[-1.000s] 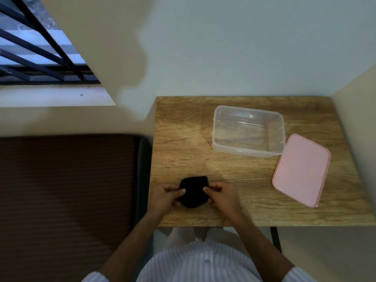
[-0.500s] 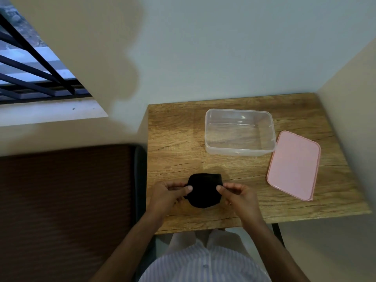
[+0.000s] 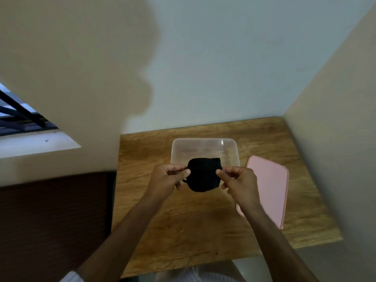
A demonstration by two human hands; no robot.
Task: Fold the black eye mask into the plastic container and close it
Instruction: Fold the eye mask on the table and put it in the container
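Folded eye mask (image 3: 204, 174) is pinched at its side edges by left hand (image 3: 166, 180) and right hand (image 3: 240, 183), held above container (image 3: 204, 143). Both pinches are best released together, low inside the walls, so the fold is kept.

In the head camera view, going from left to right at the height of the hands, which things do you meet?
Left hand → black eye mask → right hand → pink lid.

The folded black eye mask (image 3: 204, 174) is held between the left hand (image 3: 165, 181) and right hand (image 3: 239, 183). Beyond them the clear plastic container (image 3: 204, 149) stands open, its pink lid (image 3: 268, 186) laid flat beside the right hand.
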